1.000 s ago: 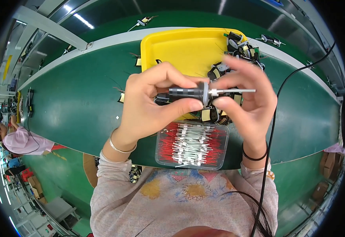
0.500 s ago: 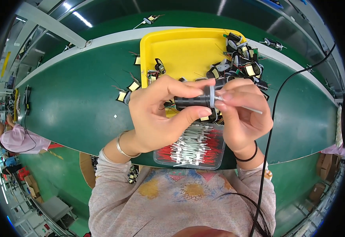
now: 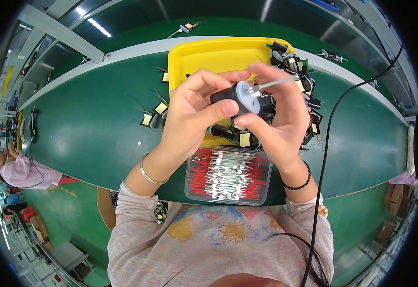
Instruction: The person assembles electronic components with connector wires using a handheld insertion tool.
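My left hand (image 3: 185, 112) grips a black cylindrical part (image 3: 223, 96), thumb in front and fingers behind. The part is tilted so its pale grey end disc (image 3: 248, 98) faces up and to the right. From small white posts on that disc a thin whitish stick (image 3: 278, 82) juts out to the right. Beside the disc, my right hand (image 3: 289, 126) is open, its thumb and slightly blurred fingers spread around the stick's side. Whether its thumb touches the part, I cannot tell. Below both hands lies a clear plastic box (image 3: 188, 195) of red and white thin sticks (image 3: 228, 174).
Behind my hands, a yellow tray (image 3: 213, 43) holds several black parts with wires (image 3: 292, 62), piled at its right. More wired parts (image 3: 147, 118) lie left of it on the green table (image 3: 99, 110). A black cable (image 3: 331, 129) hangs at the right. Another person (image 3: 25, 167) sits far left.
The black part has turned so its disc now faces more toward me, with the stick swung upward. My right hand has let go of the stick and opened.
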{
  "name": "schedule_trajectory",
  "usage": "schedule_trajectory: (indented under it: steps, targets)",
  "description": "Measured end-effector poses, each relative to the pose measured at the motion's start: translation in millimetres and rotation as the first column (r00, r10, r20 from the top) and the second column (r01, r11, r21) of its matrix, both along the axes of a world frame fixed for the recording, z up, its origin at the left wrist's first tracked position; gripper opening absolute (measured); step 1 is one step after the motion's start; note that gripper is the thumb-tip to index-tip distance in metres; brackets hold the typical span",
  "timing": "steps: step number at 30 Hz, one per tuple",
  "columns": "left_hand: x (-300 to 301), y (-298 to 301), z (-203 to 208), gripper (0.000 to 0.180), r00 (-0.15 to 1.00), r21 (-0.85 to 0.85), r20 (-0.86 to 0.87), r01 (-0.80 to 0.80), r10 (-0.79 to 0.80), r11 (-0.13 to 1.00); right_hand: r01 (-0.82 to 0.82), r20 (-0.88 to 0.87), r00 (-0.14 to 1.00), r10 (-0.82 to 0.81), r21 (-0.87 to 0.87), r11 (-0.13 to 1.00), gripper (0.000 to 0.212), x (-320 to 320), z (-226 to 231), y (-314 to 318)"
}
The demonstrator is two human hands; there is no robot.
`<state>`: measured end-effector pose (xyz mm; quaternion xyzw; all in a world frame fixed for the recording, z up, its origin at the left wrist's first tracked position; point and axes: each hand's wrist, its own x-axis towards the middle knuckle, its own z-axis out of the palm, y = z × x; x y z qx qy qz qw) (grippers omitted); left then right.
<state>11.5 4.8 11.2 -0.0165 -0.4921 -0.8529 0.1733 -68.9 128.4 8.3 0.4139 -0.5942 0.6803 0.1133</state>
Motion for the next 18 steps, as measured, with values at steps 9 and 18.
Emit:
schedule_trajectory:
  steps: [9,18]
  targets:
    - [1.3,-22.0,-2.2,0.025,0.97,-0.168,0.08,0.241,-0.23,0.956,0.022,-0.272,0.962,0.026,0.174,0.984,0.024,1.5,7.7,9.0]
    - [6.0,-18.1,12.3,0.024,0.986,-0.458,0.048,0.163,-0.158,0.874,0.191,-0.542,0.836,-0.086,0.14,0.972,0.029,7.6,18.1,13.5]
